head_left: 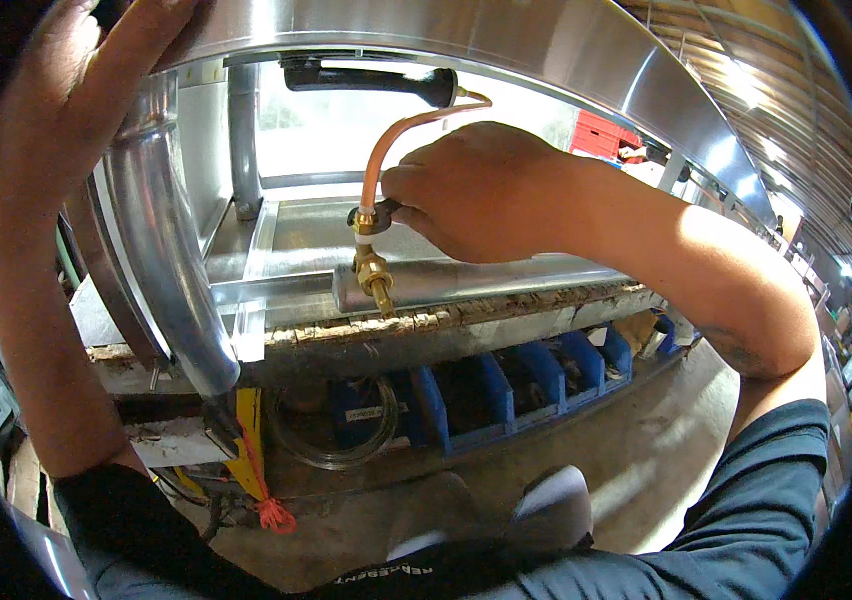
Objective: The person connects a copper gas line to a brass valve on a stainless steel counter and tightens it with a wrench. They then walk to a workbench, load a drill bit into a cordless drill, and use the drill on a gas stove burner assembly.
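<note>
My right hand (481,190) reaches in from the right, closed around a dark handle-like piece (382,212) against a brass fitting (371,265). Much of that dark piece is hidden by my fingers. Above the fitting, a bent copper tube (386,150) curves up to a black cylindrical part (376,82) under a shiny metal panel (426,28). The fitting's lower brass end hangs free, pointing down. My left hand (81,75) is raised at the upper left beside the panel's end, thumb spread from the fingers; its fingertips are cut off by the picture's edge.
A shiny round metal leg (161,220) stands at left. Below lies a worn wooden bench edge (466,318), with a metal tube (486,283) behind it. Blue bins (476,405) and coiled clear tubing (331,460) sit underneath. A red crate (601,135) is farther back.
</note>
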Demonstrator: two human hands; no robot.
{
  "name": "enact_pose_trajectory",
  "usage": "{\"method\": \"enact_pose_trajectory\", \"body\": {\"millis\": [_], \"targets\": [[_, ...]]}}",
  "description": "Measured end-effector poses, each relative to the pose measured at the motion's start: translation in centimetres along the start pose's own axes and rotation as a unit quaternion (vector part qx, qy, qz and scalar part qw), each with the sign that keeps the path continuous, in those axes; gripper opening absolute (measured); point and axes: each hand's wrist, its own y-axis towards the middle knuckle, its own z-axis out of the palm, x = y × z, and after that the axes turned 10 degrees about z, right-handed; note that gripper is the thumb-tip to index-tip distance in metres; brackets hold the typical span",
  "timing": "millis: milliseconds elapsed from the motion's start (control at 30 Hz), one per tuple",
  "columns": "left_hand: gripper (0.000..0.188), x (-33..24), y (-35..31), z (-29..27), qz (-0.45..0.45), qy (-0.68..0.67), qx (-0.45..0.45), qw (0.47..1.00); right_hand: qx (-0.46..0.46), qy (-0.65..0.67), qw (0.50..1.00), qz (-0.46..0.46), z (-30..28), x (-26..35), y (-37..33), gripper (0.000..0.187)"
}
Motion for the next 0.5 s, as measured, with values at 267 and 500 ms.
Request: {"method": "enact_pose_trajectory", "body": {"millis": [267,500], "targets": [[0.037,-4.3,1.1,-0.9,-0.01,0.008,0.042,0.999,-0.045,-0.076,0.995,0.055,-1.0,2.1,-4.6,0.022],[0.035,-2.6,1.0,-0.6,0.0,0.059,0.042,0.997,-0.013,-0.084,0.99,0.114,-2.4,4.5,-5.0,0.02]]}}
